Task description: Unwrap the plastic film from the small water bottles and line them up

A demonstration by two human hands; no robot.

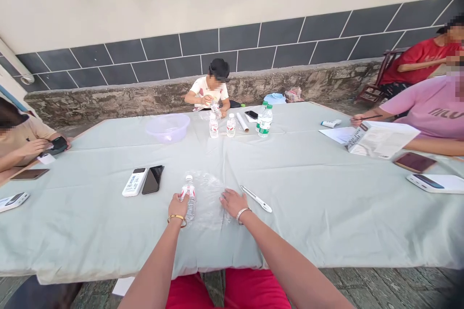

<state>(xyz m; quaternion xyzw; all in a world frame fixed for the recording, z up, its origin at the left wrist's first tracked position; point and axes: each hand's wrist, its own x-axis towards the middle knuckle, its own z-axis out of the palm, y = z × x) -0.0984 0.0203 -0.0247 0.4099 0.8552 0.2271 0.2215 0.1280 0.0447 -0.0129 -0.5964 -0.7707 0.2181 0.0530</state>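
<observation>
My left hand (pixel 177 206) is wrapped round the near side of a clear water bottle (pixel 190 208) with a white cap and a red-and-white label. The bottle seems to lie on its side, cap pointing away from me, along the left part of a crumpled sheet of clear plastic film (pixel 208 203). On the film's right edge rests my right hand (pixel 234 202), palm down with the fingers spread. Just right of that hand lies a white utility knife (pixel 256 199), which it does not hold.
Left of the bottle are a black phone (pixel 153 179) and a white power bank (pixel 135 182). Farther back stand a purple basin (pixel 168 128), small bottles (pixel 231 125) and green-capped bottles (pixel 266 121). A white box (pixel 384 139) stands at right. Several people sit around the cloth-covered table (pixel 308 212).
</observation>
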